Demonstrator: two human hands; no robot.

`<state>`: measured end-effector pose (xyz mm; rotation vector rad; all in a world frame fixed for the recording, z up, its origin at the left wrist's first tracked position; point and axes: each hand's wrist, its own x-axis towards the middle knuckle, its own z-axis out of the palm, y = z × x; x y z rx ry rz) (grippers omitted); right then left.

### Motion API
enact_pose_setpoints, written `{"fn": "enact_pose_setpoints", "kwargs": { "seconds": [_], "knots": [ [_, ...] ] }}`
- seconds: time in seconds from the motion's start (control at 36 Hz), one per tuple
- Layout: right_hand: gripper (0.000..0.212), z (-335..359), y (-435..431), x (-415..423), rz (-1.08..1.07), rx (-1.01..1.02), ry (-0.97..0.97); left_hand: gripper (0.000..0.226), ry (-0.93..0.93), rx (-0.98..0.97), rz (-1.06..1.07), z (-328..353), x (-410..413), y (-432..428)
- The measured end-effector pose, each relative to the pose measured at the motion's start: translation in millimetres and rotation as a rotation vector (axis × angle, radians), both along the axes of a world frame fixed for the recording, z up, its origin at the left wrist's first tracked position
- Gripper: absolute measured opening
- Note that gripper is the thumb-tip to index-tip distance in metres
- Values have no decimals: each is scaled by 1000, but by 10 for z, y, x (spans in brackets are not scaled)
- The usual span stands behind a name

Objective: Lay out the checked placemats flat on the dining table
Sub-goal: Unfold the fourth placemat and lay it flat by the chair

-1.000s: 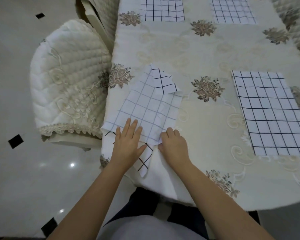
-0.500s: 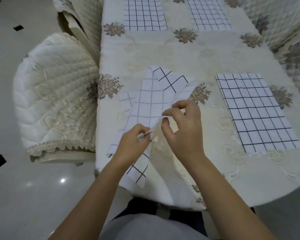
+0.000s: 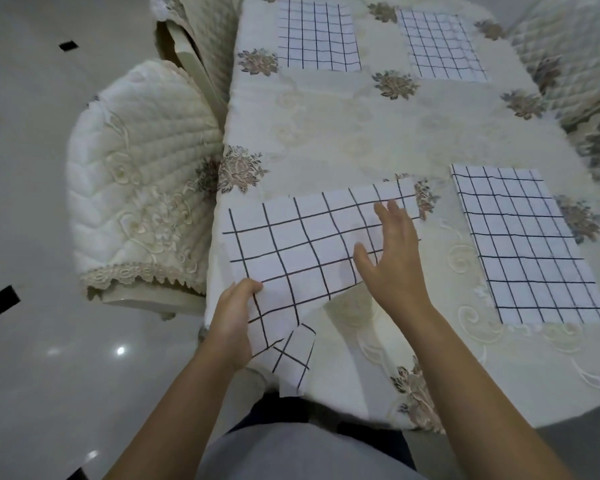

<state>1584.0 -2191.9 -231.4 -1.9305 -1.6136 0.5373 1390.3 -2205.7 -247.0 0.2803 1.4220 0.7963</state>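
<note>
A white placemat with a black check (image 3: 305, 244) lies spread across the near left corner of the dining table (image 3: 378, 133), skewed, with one corner hanging over the table's near edge. My left hand (image 3: 231, 323) grips its near left edge at that corner, fingers curled over the cloth. My right hand (image 3: 392, 261) lies with straight fingers on the mat's right part. Three more checked placemats lie flat: one at the right (image 3: 523, 244), one at the far left (image 3: 317, 32), one at the far right (image 3: 440, 46).
The table wears a cream embroidered cloth with brown flower motifs. A quilted cream chair (image 3: 139, 181) stands close against the table's left side, another chair (image 3: 575, 60) at the far right. The floor (image 3: 32, 168) is pale tile with black insets.
The folded mat has been opened out wide across the table corner. My right hand went from pinching a fold to lying flat on the cloth; my left moved to the near edge.
</note>
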Motion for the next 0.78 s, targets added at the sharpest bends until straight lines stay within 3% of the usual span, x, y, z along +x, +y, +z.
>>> {"fn": "enact_pose_setpoints", "kwargs": {
  "seconds": [0.11,0.28,0.39,0.44,0.67,0.78],
  "knots": [
    [59,-177,65,79,-61,-146,130,44,61,-30,116,-120,-207,7],
    [56,-447,205,237,-196,-269,262,32,218,24,135,-248,-457,-72],
    [54,-568,334,298,-280,-333,406,39,258,-5,3,-324,-553,-210],
    [49,-612,386,283,-273,-351,439,29,253,5,-83,-343,-576,-278],
    [15,-618,618,141,-259,-281,516,17,340,4,-237,-396,-562,-442],
    [15,-632,726,178,-294,-296,590,10,373,15,-194,-418,-573,-449]
  ]
}}
